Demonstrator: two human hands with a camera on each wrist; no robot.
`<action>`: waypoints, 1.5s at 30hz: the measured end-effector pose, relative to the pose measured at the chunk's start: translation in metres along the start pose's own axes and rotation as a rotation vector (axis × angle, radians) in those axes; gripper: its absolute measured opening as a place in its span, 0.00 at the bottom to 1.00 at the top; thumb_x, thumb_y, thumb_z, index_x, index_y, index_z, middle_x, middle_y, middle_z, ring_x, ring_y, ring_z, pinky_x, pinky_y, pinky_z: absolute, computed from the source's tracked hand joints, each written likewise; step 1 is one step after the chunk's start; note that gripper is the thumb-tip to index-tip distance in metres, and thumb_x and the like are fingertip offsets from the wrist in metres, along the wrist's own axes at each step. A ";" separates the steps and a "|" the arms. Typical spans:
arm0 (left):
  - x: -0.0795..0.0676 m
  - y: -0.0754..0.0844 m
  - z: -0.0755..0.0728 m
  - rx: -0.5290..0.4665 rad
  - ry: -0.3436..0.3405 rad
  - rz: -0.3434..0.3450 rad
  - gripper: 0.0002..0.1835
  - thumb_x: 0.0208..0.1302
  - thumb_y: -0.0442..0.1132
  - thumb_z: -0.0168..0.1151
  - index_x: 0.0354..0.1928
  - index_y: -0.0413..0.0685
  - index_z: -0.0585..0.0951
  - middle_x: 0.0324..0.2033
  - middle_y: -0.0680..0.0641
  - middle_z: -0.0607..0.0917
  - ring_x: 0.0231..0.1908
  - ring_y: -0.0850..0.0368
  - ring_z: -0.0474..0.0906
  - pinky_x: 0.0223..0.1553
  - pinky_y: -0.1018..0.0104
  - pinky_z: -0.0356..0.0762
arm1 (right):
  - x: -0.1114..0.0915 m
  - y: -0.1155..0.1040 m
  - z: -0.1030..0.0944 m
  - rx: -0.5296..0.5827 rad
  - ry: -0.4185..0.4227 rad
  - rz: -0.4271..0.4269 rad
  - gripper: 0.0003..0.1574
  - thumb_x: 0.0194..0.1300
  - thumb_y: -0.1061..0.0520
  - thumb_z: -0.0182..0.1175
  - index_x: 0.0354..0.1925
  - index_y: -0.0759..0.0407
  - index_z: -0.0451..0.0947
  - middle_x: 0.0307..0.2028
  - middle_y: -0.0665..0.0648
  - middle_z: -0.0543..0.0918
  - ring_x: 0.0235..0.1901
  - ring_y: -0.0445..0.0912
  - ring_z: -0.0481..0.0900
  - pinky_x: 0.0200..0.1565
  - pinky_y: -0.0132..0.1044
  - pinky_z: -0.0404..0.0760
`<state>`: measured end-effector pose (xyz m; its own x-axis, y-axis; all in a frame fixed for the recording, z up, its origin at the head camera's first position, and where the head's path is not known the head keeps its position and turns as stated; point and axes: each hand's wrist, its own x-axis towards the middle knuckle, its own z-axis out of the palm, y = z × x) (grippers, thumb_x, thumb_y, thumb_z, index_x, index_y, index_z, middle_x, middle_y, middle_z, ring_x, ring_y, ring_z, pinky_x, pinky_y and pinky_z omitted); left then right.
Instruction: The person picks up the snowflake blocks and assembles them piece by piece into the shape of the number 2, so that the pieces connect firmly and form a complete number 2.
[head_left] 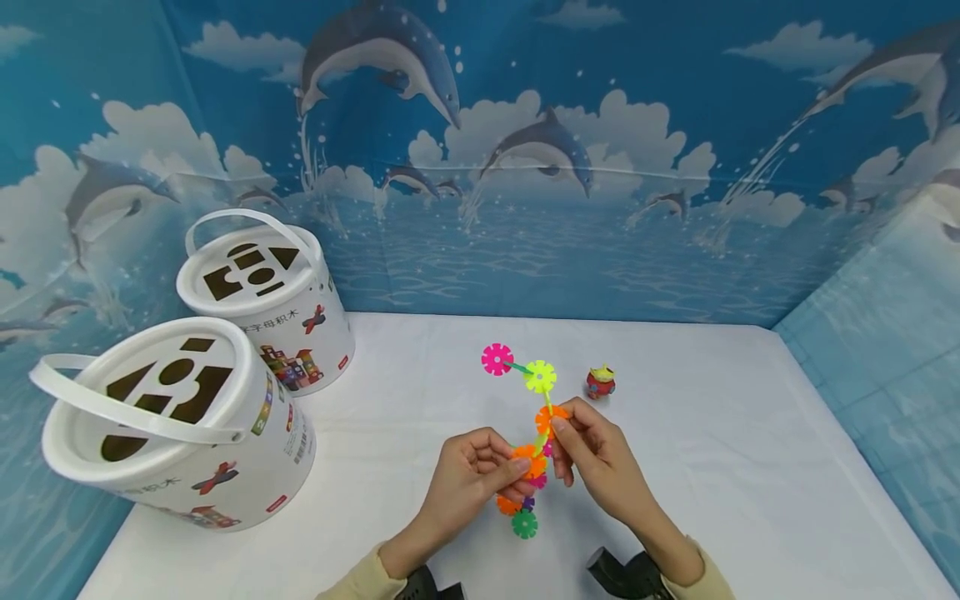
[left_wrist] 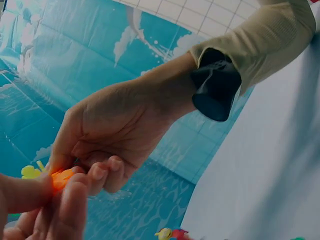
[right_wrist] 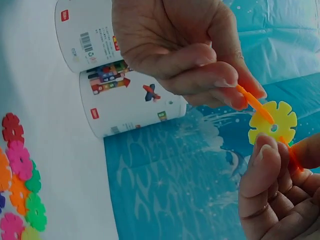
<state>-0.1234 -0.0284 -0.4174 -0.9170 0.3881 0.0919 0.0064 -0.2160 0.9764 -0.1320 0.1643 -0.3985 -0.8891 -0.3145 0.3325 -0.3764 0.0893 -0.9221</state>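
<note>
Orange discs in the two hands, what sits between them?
A yellow notched disc sits between the orange discs pinched by the left hand and right hand; the right wrist view shows it.

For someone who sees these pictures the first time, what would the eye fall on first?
Probably the chain of bright notched discs, pinched by the left hand and the right hand above the white table. Next, the front white bucket and the rear white bucket stand out at the left. Behind them spreads the blue dolphin backdrop.
</note>
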 end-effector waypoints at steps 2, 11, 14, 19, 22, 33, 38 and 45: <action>0.002 0.000 -0.002 0.028 -0.016 -0.022 0.09 0.62 0.32 0.63 0.36 0.30 0.77 0.31 0.32 0.84 0.30 0.41 0.84 0.31 0.58 0.81 | 0.000 0.000 -0.001 -0.018 0.008 0.002 0.07 0.73 0.66 0.45 0.37 0.64 0.69 0.17 0.56 0.71 0.13 0.47 0.70 0.15 0.38 0.73; 0.000 0.021 0.000 0.191 0.019 -0.023 0.04 0.61 0.29 0.63 0.31 0.34 0.80 0.25 0.37 0.84 0.23 0.52 0.82 0.26 0.56 0.81 | 0.002 0.004 0.001 0.019 0.003 0.083 0.09 0.75 0.60 0.45 0.39 0.66 0.67 0.20 0.60 0.71 0.14 0.49 0.69 0.16 0.39 0.74; -0.003 0.030 0.002 0.174 0.060 0.019 0.04 0.61 0.29 0.63 0.31 0.32 0.79 0.23 0.38 0.84 0.21 0.52 0.81 0.21 0.66 0.78 | 0.002 0.005 0.003 0.069 -0.032 0.122 0.11 0.75 0.59 0.45 0.41 0.68 0.67 0.22 0.62 0.71 0.15 0.50 0.69 0.18 0.38 0.74; -0.003 0.029 0.001 0.129 0.107 0.052 0.05 0.62 0.29 0.62 0.32 0.31 0.79 0.23 0.37 0.83 0.21 0.58 0.81 0.22 0.71 0.77 | 0.000 0.007 0.007 0.115 -0.111 0.105 0.08 0.74 0.62 0.47 0.44 0.67 0.68 0.24 0.62 0.71 0.17 0.51 0.70 0.19 0.38 0.75; -0.003 0.028 0.000 0.114 0.122 0.057 0.05 0.62 0.29 0.62 0.33 0.30 0.79 0.25 0.33 0.83 0.21 0.53 0.82 0.23 0.70 0.78 | -0.001 0.010 0.009 0.115 -0.132 0.083 0.05 0.73 0.64 0.48 0.43 0.66 0.69 0.23 0.62 0.72 0.18 0.51 0.70 0.19 0.39 0.75; 0.009 -0.013 -0.017 0.250 0.111 0.091 0.09 0.64 0.40 0.63 0.37 0.41 0.85 0.28 0.46 0.86 0.23 0.56 0.81 0.23 0.64 0.79 | 0.001 0.014 0.012 0.014 -0.022 0.052 0.05 0.72 0.64 0.49 0.39 0.65 0.70 0.21 0.58 0.73 0.15 0.49 0.71 0.18 0.38 0.75; 0.010 -0.031 -0.035 0.610 0.111 0.062 0.08 0.60 0.47 0.66 0.33 0.50 0.86 0.23 0.59 0.83 0.24 0.60 0.78 0.20 0.67 0.75 | 0.003 0.013 0.010 0.002 0.048 0.070 0.07 0.73 0.62 0.48 0.38 0.66 0.69 0.20 0.59 0.72 0.15 0.49 0.71 0.19 0.38 0.76; 0.005 -0.052 -0.055 1.029 0.048 -0.057 0.13 0.51 0.47 0.74 0.31 0.48 0.82 0.22 0.58 0.75 0.24 0.63 0.67 0.27 0.69 0.67 | 0.002 0.010 0.005 0.016 0.101 0.067 0.08 0.73 0.63 0.47 0.38 0.67 0.68 0.20 0.59 0.72 0.15 0.49 0.70 0.18 0.37 0.76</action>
<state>-0.1503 -0.0645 -0.4786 -0.9414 0.3329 0.0538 0.2798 0.6820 0.6758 -0.1357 0.1596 -0.4078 -0.9340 -0.2119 0.2878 -0.3120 0.0911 -0.9457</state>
